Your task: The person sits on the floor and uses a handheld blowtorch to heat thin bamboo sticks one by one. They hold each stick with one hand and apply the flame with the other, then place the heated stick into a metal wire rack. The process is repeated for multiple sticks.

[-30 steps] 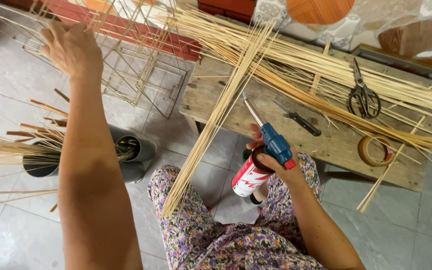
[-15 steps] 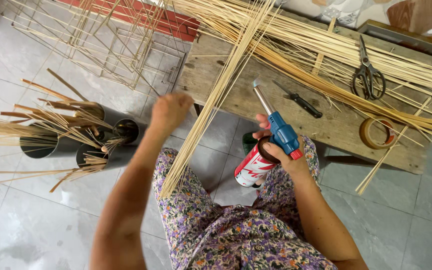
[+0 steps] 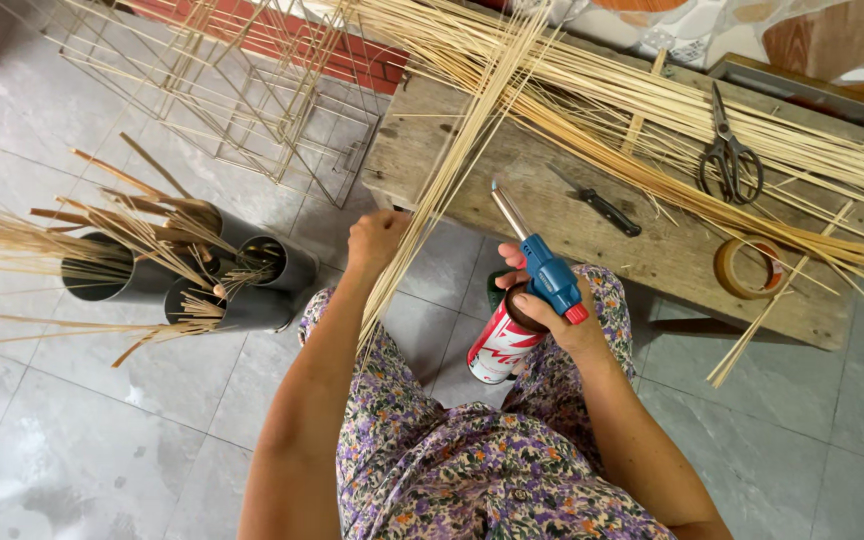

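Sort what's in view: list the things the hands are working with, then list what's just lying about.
In hand:
- left hand on the bundle of bamboo strips
- right hand holding the gas torch

Lying about:
- scissors
- knife
- tape roll
- metal tubes with sticks
- stick frames
- wooden bench

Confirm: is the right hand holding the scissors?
No. The right hand grips a blue-headed gas torch on a red and white canister, while the scissors lie untouched on the wooden bench.

Worn wooden bench (image 3: 592, 235), bamboo strips (image 3: 712, 120), scissors (image 3: 727, 150), knife (image 3: 602, 208), tape roll (image 3: 747, 267)
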